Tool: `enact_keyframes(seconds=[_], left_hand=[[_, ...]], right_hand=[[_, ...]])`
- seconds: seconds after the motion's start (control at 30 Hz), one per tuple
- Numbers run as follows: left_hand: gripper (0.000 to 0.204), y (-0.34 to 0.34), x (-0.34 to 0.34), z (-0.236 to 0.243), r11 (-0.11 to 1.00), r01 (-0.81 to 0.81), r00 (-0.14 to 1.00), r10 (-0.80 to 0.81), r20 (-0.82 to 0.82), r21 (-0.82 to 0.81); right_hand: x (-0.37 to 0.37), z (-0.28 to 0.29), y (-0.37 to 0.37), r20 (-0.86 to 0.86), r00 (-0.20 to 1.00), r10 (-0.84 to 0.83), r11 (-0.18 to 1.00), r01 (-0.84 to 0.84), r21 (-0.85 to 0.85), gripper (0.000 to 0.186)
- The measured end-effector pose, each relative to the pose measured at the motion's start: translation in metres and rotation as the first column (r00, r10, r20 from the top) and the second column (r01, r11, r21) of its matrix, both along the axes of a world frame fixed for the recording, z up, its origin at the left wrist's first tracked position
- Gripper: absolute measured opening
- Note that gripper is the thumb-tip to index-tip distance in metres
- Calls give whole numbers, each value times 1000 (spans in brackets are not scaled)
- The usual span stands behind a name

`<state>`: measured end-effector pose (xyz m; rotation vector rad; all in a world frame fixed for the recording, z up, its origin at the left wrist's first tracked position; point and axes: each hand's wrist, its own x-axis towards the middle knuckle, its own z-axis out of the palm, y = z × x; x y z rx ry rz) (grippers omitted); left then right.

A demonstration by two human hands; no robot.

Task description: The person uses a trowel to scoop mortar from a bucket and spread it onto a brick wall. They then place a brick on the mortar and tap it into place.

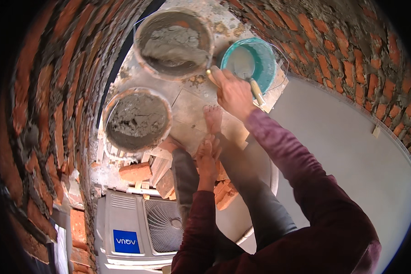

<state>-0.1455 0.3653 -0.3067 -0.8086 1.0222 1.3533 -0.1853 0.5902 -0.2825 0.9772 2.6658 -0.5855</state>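
Note:
My right hand [234,91] is closed round the handle of a trowel [208,71] at the right rim of the far mortar bucket [168,76]. The trowel's blade reaches into that bucket among wet grey mortar [171,39], and is smeared by motion. Close by on the right stands a teal bucket [264,57] with cloudy liquid and a second tool with a wooden handle [257,92] leaning in it. My left hand [207,155] is held in front of my legs, its fingers loosely apart and holding nothing. Nearer on the left is another mortar bucket [169,116], filled with grey mortar.
Brick walls rise at left [46,105] and right [347,55]. My bare feet [212,118] stand on boards [187,102] between the buckets. Loose bricks [135,171] and wood pieces lie below, beside an air conditioner unit [128,214]. A smooth grey surface [333,137] spreads at right.

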Motion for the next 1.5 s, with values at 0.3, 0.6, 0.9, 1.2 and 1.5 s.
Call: enact_keyframes(seconds=[0.3, 0.6, 0.9, 1.2, 1.5], left_hand=[[44, 34, -10, -5, 999, 8, 997, -11, -78, -42], [41, 47, 6, -17, 997, 18, 994, -26, -111, -73], [61, 66, 43, -22, 993, 74, 986, -87, -141, -94], [67, 76, 100, 4, 925, 318, 918, -245, -312, 210], [71, 89, 80, 45, 939, 55, 985, 4, -173, 340]], right_hand=[[104, 3, 106, -25, 993, -117, 881, 115, 459, 45], [180, -18, 162, -126, 671, -730, 589, 525, -614, 27], [138, 77, 86, -165, 751, -640, 675, 445, -589, 14], [94, 182, 64, -34, 881, -471, 819, 423, -388, 18], [35, 176, 53, -42, 975, -217, 930, 193, -314, 26]])
